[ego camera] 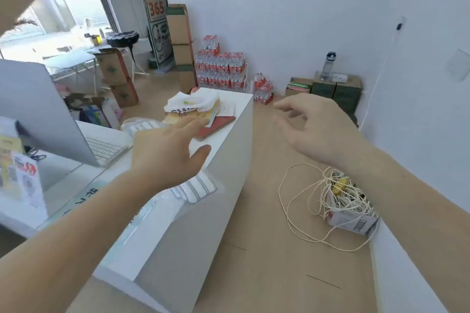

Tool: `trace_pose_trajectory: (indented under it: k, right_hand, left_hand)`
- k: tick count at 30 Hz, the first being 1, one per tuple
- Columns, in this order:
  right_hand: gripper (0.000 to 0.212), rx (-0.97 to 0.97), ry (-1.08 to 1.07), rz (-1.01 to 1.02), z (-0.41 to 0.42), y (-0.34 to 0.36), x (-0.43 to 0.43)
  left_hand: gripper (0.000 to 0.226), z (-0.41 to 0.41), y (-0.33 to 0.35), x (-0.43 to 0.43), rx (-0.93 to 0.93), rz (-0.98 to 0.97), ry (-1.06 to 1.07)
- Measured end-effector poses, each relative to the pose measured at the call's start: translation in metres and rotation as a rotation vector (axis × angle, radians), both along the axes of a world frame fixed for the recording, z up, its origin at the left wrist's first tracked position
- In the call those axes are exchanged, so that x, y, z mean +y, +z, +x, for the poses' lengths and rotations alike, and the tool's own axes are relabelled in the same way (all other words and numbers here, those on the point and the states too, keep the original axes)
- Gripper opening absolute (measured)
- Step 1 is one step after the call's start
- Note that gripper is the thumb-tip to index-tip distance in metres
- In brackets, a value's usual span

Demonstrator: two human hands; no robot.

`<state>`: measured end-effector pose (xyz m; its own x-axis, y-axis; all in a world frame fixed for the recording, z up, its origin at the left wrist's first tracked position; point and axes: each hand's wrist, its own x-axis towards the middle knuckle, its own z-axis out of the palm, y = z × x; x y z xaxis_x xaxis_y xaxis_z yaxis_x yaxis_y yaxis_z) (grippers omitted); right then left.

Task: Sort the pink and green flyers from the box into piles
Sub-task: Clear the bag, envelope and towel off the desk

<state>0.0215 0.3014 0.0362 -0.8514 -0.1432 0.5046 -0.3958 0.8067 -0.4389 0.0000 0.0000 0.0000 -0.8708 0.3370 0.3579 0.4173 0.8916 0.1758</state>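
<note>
Two bare hands reach forward in the head view, neither holding anything. Over the white counter [229, 173] the left hand [165, 152] is spread wide with straight fingers; the right hand [318, 127] hangs above the floor, fingers loosely curled. Pink and green flyers [298, 87] lie in an open box [292, 93] by the far wall, well apart from both.

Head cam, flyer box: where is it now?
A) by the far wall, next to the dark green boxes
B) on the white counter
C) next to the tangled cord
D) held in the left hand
A: the open box with pink and green sheets sits at the far wall, beside the dark green boxes; the left hand and right hand hold nothing.
</note>
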Motion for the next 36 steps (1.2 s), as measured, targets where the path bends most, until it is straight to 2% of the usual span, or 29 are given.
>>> trace_pose_trajectory:
  k: [2,4,7,10,15,20,23,27,36]
  right_hand:
    - [0.029,-0.087,-0.012,-0.084,-0.040,-0.020,0.010]
    - [0.028,-0.202,-0.030,-0.106,-0.089,-0.047,0.022]
    - [0.027,-0.319,-0.060,-0.095,-0.173,-0.077,0.041]
    - [0.028,-0.385,-0.099,-0.066,-0.253,-0.088,0.063]
    - [0.032,-0.331,-0.092,-0.045,-0.367,-0.096,0.116]
    - [0.028,-0.240,-0.096,0.188,-0.490,-0.121,0.182]
    - [0.022,-0.256,-0.041,0.295,-0.566,-0.140,0.213]
    - [0.030,-0.389,0.104,0.319,-0.666,-0.140,0.226]
    - [0.035,-0.532,0.574,0.419,-0.909,-0.161,0.135]
  left_hand:
    - [0.057,-0.036,-0.017,0.018,0.011,-0.001,0.034]
    - [0.055,-0.076,-0.035,0.038,-0.057,-0.007,0.060]
    - [0.058,-0.157,-0.062,0.066,-0.175,0.158,0.018]
    - [0.059,-0.242,-0.084,0.098,-0.248,0.206,0.008]
    - [0.056,-0.364,-0.091,0.171,-0.291,0.277,-0.011]
    - [0.047,-0.491,-0.112,0.248,-0.306,0.306,0.029]
    - [0.041,-0.550,-0.133,0.272,-0.316,0.337,0.134]
    - [0.043,-0.612,-0.144,0.274,-0.386,0.395,0.317]
    - [0.045,-0.768,-0.183,0.244,-0.415,0.462,0.684]
